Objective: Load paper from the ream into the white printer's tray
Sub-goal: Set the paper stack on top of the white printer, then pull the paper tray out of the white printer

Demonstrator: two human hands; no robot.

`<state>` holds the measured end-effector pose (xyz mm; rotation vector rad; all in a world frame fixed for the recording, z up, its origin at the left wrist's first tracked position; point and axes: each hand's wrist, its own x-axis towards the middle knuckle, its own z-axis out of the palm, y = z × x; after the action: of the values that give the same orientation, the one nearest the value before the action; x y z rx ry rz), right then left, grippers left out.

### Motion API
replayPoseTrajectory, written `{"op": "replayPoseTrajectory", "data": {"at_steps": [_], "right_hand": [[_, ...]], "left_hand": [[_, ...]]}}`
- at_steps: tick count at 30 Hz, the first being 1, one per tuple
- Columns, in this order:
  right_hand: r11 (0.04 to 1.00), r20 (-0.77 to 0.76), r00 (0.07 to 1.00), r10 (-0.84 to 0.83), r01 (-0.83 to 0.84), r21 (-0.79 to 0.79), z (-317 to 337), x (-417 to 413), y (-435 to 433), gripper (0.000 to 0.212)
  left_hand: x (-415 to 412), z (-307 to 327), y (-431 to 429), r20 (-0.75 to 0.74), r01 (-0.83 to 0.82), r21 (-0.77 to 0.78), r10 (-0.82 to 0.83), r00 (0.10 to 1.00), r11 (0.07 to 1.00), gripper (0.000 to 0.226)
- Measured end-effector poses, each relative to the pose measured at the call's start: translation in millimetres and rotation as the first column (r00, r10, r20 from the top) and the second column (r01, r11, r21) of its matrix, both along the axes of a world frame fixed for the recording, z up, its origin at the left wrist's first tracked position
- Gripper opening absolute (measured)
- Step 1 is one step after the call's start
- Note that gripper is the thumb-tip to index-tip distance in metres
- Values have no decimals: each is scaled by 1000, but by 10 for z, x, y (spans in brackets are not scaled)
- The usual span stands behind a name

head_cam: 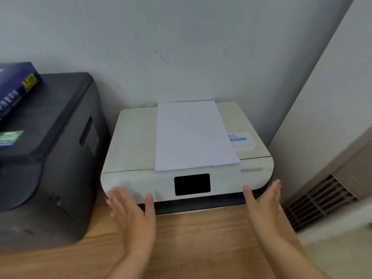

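The white printer (pixel 132 141) stands on a wooden desk against the wall, its black screen (pixel 192 184) facing me. A stack of white paper (pixel 191 135) lies flat on its lid. A dark slot (pixel 197 204) runs along the bottom of its front. My left hand (pixel 132 216) is open in front of the printer's lower left corner, fingers spread, holding nothing. My right hand (pixel 263 200) is open at the lower right corner, palm turned inward. The blue ream (pixel 14 91) rests on top of the black printer at far left.
A large black printer (pixel 50 154) stands close to the white one's left side. The wooden desk (pixel 197 238) extends toward me. A vent grille (pixel 320 200) sits low on the wall at right. Grey walls meet in a corner behind the printer.
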<state>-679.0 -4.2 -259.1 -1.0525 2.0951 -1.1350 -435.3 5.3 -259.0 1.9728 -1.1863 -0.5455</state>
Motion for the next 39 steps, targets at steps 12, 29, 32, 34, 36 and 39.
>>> {"op": "replayPoseTrajectory", "data": {"at_steps": [12, 29, 32, 34, 36, 39], "right_hand": [[965, 25, 1000, -6, 0, 261, -457, 272, 217, 116], [953, 240, 961, -136, 61, 298, -571, 188, 77, 128], [952, 261, 954, -146, 64, 300, -566, 182, 43, 126], [952, 258, 955, -147, 66, 299, -556, 182, 31, 125], [950, 258, 955, -147, 64, 305, -547, 184, 26, 124], [949, 256, 956, -142, 58, 308, -537, 182, 26, 123]], "left_hand": [[36, -437, 337, -142, -122, 303, 171, 975, 945, 117], [9, -533, 228, -138, -170, 378, 237, 962, 910, 124], [6, -540, 221, -130, -172, 393, 240, 962, 903, 126], [7, -541, 216, -129, -171, 399, 239, 962, 901, 127], [6, -540, 212, -128, -171, 400, 240, 962, 901, 128], [5, -542, 209, -130, -174, 398, 243, 961, 901, 128]]}}
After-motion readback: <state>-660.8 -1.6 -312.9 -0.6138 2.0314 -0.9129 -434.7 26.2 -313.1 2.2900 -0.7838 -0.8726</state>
